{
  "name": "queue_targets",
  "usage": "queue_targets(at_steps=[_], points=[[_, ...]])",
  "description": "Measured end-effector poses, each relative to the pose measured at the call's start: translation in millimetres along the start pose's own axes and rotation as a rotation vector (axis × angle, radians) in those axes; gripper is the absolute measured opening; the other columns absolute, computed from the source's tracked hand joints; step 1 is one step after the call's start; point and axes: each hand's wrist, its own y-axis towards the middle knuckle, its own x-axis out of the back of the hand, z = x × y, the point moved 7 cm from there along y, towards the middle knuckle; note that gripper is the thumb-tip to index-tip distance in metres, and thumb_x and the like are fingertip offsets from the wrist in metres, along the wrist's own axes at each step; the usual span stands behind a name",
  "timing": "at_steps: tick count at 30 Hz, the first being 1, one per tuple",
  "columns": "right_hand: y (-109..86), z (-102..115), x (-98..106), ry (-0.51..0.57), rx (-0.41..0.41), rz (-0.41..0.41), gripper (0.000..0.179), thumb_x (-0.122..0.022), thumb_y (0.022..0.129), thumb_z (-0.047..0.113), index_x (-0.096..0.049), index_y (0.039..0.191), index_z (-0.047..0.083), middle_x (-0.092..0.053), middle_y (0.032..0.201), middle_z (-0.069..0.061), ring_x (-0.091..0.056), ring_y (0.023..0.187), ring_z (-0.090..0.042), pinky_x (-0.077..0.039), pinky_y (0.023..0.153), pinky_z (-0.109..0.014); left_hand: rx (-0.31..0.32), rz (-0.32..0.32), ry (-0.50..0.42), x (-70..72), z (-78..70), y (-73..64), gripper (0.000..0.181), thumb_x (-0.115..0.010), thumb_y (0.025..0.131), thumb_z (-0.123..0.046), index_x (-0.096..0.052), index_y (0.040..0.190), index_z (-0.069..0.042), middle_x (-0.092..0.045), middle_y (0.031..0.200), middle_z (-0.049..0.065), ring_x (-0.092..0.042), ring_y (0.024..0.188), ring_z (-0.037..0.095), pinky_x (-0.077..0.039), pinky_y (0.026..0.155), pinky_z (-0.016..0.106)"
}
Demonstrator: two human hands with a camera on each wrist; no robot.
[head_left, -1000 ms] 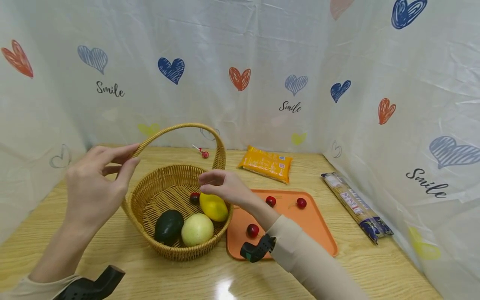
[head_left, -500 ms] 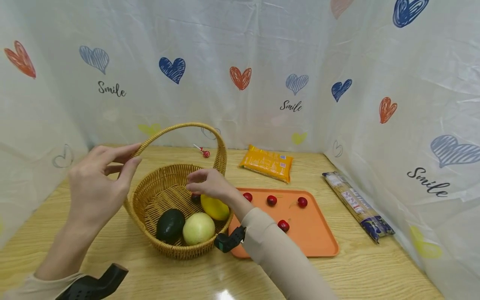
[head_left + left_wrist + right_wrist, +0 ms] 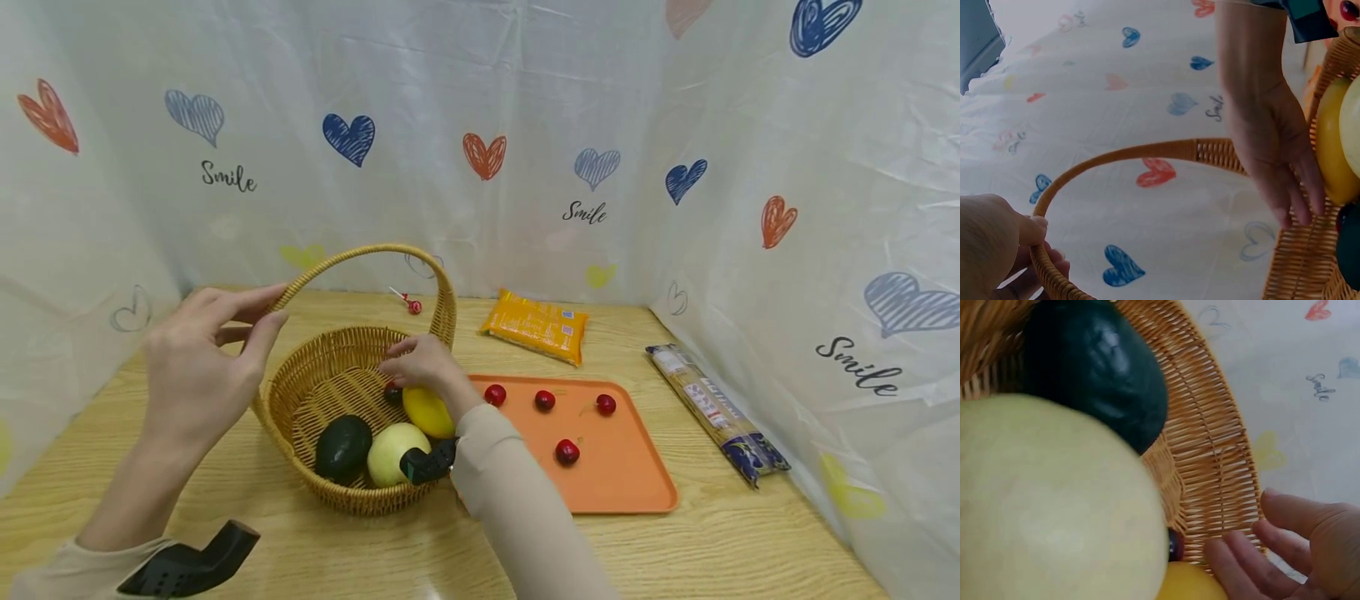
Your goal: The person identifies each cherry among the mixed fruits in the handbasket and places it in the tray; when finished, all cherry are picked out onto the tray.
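My left hand pinches the left side of the handle of a woven wicker basket. Over the basket's back right part reaches my right hand, its fingers loosely extended with nothing between them, as the right wrist view shows. Beneath it sit a yellow lemon and a small dark red cherry. A dark green avocado and a round pale green fruit lie in the front of the basket. The right wrist's black camera overlaps the pale fruit in the head view.
Right of the basket is an orange tray with several cherries; my right sleeve covers its left part. Behind are an orange packet and a red lollipop. A long noodle packet lies far right, beside the curtain.
My right hand has moved left and slightly down over the basket, and its forearm has swung left, uncovering cherries on the tray. The left hand keeps its hold on the handle.
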Motion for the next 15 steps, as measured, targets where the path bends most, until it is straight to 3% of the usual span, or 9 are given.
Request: queue_targets(at_steps=[4, 7, 10, 12, 15], points=[[0.1, 2, 4, -0.053, -0.078, -0.099, 0.027, -0.073, 0.084, 0.014, -0.068, 0.108, 0.003, -0.065, 0.086, -0.007, -0.067, 0.078, -0.022, -0.058, 0.070, -0.028, 0.001, 0.007, 0.002, -0.6, 1.0, 0.7, 0.026, -0.072, 0.077, 0.008, -0.072, 0.103, 0.002, -0.064, 0.086, 0.015, -0.051, 0.081, -0.014, -0.042, 0.072, -0.003], [2.4, 6, 5, -0.206, -0.120, -0.177, 0.021, -0.074, 0.083, 0.020, -0.072, 0.095, 0.002, -0.068, 0.074, -0.006, -0.063, 0.061, -0.014, -0.056, 0.068, -0.023, 0.001, 0.011, 0.006, -0.5, 0.9, 0.7, 0.027, -0.072, 0.078, 0.007, -0.072, 0.104, 0.001, -0.064, 0.087, 0.015, -0.051, 0.081, -0.015, -0.042, 0.072, -0.003], [4.8, 10, 3, -0.386, -0.156, -0.220, 0.027, -0.073, 0.084, 0.026, -0.071, 0.092, 0.000, -0.066, 0.067, -0.006, -0.055, 0.049, -0.010, -0.055, 0.068, -0.022, 0.001, 0.019, 0.011, -0.7, -0.1, 0.8, 0.027, -0.071, 0.078, 0.008, -0.071, 0.104, 0.001, -0.064, 0.087, 0.014, -0.051, 0.081, -0.016, -0.043, 0.072, -0.002], [5.5, 14, -1, -0.525, -0.165, -0.221, 0.032, -0.070, 0.086, 0.031, -0.069, 0.094, 0.000, -0.064, 0.071, -0.004, -0.056, 0.054, -0.011, -0.054, 0.074, -0.022, 0.003, 0.024, 0.016, -0.9, -0.8, 1.1, 0.027, -0.071, 0.078, 0.008, -0.071, 0.104, 0.002, -0.063, 0.086, 0.014, -0.051, 0.081, -0.016, -0.043, 0.072, -0.002], [5.8, 17, -6, -0.580, -0.162, -0.215, 0.032, -0.070, 0.086, 0.029, -0.068, 0.097, -0.001, -0.065, 0.087, -0.009, -0.063, 0.072, -0.017, -0.053, 0.085, -0.027, 0.002, 0.027, 0.017, -0.7, -1.9, 1.6, 0.027, -0.071, 0.078, 0.009, -0.071, 0.104, 0.003, -0.063, 0.086, 0.014, -0.051, 0.081, -0.016, -0.043, 0.072, -0.002]])
